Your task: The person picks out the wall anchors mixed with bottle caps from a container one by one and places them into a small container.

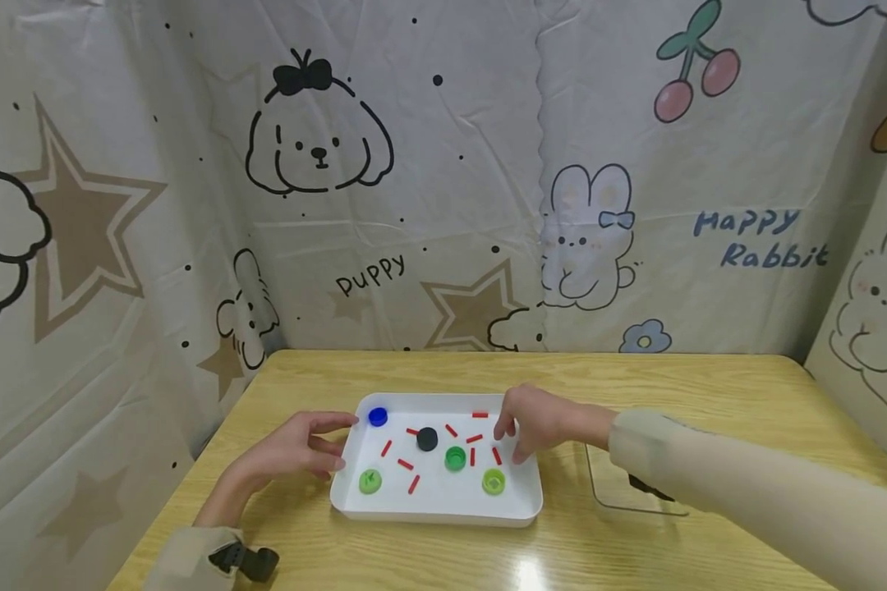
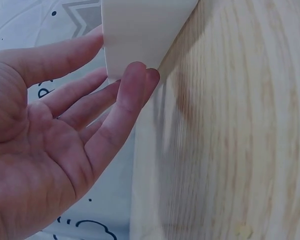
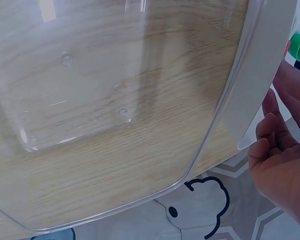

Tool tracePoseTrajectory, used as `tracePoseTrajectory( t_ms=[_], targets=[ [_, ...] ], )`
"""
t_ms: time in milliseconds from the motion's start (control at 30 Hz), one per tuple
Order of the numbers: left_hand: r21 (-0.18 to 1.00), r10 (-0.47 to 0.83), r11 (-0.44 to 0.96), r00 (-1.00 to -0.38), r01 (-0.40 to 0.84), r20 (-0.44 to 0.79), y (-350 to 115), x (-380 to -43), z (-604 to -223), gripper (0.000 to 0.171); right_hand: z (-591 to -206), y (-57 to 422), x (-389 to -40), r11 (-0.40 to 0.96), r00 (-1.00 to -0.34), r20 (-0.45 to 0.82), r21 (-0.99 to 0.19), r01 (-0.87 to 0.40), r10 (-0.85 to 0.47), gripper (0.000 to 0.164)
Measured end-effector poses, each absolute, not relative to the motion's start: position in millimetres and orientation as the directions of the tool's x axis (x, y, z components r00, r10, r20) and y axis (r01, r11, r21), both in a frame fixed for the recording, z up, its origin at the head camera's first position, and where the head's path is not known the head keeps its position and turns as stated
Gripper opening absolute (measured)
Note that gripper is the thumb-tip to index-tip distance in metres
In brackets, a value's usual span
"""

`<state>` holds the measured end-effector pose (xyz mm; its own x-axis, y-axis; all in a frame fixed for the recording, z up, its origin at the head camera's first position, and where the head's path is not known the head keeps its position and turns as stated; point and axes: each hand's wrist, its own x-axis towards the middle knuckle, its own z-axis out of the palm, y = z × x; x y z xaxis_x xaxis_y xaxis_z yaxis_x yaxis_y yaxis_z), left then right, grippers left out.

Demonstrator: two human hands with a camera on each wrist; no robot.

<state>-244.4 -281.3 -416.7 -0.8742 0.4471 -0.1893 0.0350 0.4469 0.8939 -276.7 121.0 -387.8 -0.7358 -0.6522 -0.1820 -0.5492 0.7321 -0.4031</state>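
Note:
A shallow white tray [image 1: 451,501] stands on the table. In it lie several short red sticks [image 1: 414,484], a blue bottle cap [image 1: 378,417], a black cap [image 1: 427,439], a green cap [image 1: 455,458] and two light green caps [image 1: 369,481]. My left hand [image 1: 306,447] touches the tray's left edge with fairly straight, spread fingers. Over the tray's right side, my right hand [image 1: 535,419] points its fingers down, thumb and forefinger apart, near a red stick [image 1: 497,455]. Nothing shows in its grasp. In the right wrist view its other fingers are bent beside the tray wall.
A clear plastic container [image 3: 125,202] stands right of the tray, partly hidden by the right sleeve in the head view. The wooden table [image 1: 325,558] meets a printed curtain [image 1: 414,205] at the back and sides.

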Motion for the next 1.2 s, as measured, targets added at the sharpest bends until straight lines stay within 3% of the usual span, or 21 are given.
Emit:
tracePoseTrajectory(
  t_ms=[600, 1200],
  targets=[
    [0.889, 0.447, 0.457, -0.872, 0.031, -0.199, -280.1, -244.5, -415.1, 0.072, -398.2, 103.1, -277.4, 0.765, -0.743, -0.218, -0.321, -0.558, -0.633, 0.024],
    [0.887, 0.442, 0.461, -0.876, 0.036, -0.194, -279.6, -242.9, -412.6, 0.072, -404.6, 104.0, -277.9, 0.752, -0.751, -0.18, -0.365, -0.549, -0.635, 0.024]
  ],
)
